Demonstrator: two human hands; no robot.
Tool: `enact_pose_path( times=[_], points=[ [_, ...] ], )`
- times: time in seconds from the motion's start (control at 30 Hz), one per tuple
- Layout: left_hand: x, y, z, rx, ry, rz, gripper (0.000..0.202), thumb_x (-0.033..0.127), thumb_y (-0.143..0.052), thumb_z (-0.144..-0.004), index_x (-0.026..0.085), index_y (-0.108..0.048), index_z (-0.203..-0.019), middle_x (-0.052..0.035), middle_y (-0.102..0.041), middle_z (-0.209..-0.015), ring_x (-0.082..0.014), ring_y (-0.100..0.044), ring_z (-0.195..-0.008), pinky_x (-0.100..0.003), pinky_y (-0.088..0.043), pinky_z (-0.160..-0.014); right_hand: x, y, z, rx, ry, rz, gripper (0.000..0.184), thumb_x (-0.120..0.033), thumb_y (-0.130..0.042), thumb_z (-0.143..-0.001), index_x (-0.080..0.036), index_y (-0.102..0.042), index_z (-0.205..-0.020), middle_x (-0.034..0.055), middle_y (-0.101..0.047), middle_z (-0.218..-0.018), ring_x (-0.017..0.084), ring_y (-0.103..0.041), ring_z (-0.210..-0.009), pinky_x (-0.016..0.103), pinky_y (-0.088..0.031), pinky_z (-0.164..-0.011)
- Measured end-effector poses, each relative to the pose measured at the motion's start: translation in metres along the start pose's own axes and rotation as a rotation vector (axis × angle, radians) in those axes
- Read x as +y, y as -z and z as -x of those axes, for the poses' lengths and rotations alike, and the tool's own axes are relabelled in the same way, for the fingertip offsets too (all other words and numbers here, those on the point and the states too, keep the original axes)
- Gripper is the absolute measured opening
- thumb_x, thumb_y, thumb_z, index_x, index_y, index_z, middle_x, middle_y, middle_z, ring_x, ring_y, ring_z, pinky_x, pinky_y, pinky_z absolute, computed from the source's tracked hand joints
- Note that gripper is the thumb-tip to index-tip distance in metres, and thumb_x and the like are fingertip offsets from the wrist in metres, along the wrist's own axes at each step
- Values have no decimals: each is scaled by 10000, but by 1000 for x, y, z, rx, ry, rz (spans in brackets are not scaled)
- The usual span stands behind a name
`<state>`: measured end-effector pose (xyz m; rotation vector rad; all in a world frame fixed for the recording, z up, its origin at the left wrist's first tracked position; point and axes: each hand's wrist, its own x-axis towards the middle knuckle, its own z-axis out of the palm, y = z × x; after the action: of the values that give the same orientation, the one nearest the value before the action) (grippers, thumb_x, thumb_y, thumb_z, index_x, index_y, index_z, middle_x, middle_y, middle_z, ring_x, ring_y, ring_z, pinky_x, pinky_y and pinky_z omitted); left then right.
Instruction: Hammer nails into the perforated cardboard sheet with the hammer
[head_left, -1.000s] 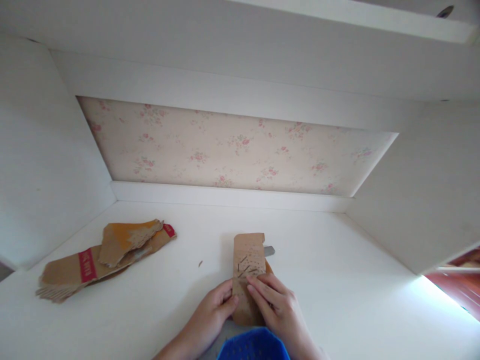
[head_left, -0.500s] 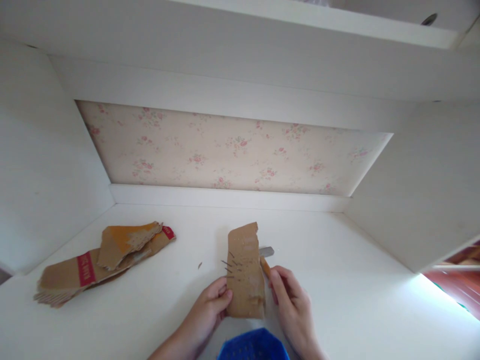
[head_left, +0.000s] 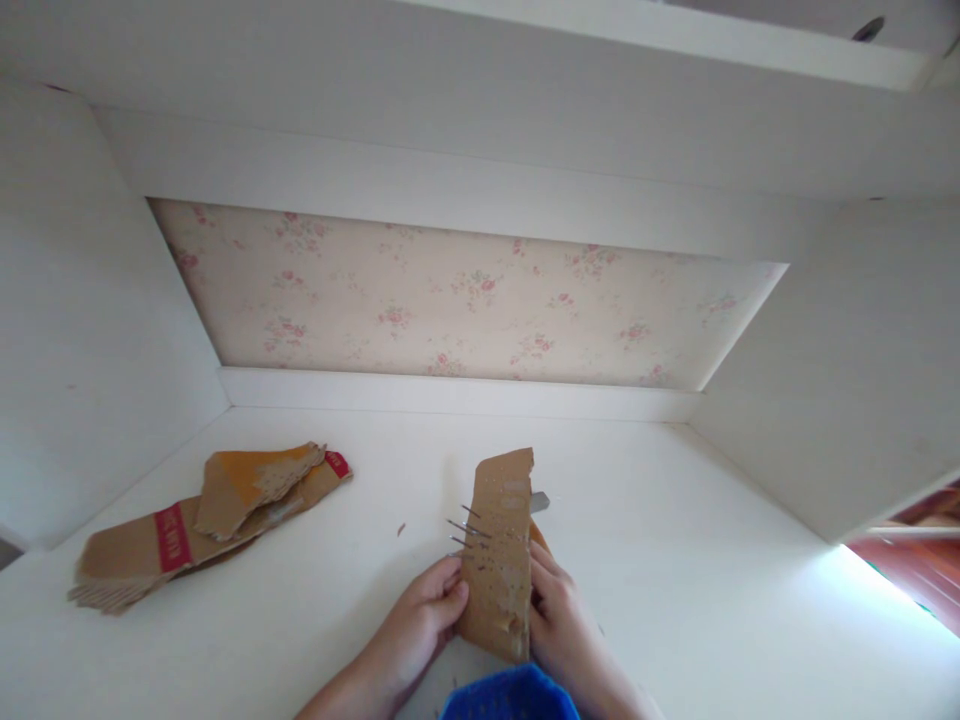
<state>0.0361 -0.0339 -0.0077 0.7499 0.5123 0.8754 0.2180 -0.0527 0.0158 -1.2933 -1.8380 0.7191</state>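
My left hand [head_left: 424, 617] pinches the lower left edge of a brown cardboard piece [head_left: 499, 600], thumb in front. The piece stands tilted, and several dark nails [head_left: 466, 532] stick out of its left-facing side, among small holes. My right hand [head_left: 562, 610] is at the card's right edge with its fingers curled. Their tips go behind the card, so what they hold is hidden. Beyond the card shows part of a tool with a flat grey metal end [head_left: 540, 502] and an orange-brown handle [head_left: 540, 540]. A blue perforated basket [head_left: 510, 692] is just below the card.
Folded cardboard scraps [head_left: 127, 542] with red and orange print lie on the left of the white tabletop [head_left: 712, 600]. A small brown scrap [head_left: 401, 529] is near the middle. White side panels and a low shelf [head_left: 480, 110] enclose the space, with floral wallpaper [head_left: 465, 300] behind.
The cardboard has shifted slightly right and turned, its right edge now nearer me. My right hand has moved left from the tool's handle to behind the card's edge. The tool looks unmoved.
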Motion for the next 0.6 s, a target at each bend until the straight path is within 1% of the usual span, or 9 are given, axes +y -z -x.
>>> enact_pose_path(
  times=[0.1, 0.17, 0.33, 0.47, 0.6],
  points=[
    [1, 0, 1, 4, 13, -21, 307, 263, -701, -847, 176, -702, -1142, -115, -697, -1219, -299, -541, -1266, -429, -378, -1072, 1, -1, -2, -31, 33, 21, 243, -128, -510, -895, -217, -725, -969, 119, -681, -1071, 230, -662, -968, 353, -555, -842],
    [1, 0, 1, 0, 21, -34, 298, 250, -688, -855, 177, -700, -1144, -111, -696, -1220, -295, -541, -1267, -425, -378, -1073, 1, -1, -1, -40, 29, 32, 267, -125, -523, -894, -231, -740, -1006, 130, -693, -1115, 241, -670, -994, 354, -564, -827],
    [1, 0, 1, -4, 24, -44, 312, 259, -712, -833, 169, -702, -1133, -116, -705, -1197, -300, -550, -1257, -427, -361, -1087, -1, 0, 1, -41, -11, 23, 315, -101, -538, -879, -257, -749, -1053, 116, -718, -1125, 235, -689, -969, 347, -572, -812],
    [4, -4, 2, 14, 41, -20, 321, 293, -749, -801, 166, -717, -1094, -120, -713, -1176, -310, -566, -1237, -423, -361, -1080, 0, 1, 1, -35, -4, 11, 359, -56, -513, -859, -264, -765, -1006, 98, -729, -1117, 229, -690, -969, 337, -568, -802],
    [8, -8, 2, 59, 34, 16, 331, 310, -794, -747, 158, -735, -1034, -119, -728, -1134, -322, -585, -1207, -412, -386, -1049, 0, 1, -1, -34, 10, 1, 380, -45, -480, -872, -263, -760, -1006, 87, -727, -1124, 226, -673, -1017, 340, -548, -857]
  ],
)
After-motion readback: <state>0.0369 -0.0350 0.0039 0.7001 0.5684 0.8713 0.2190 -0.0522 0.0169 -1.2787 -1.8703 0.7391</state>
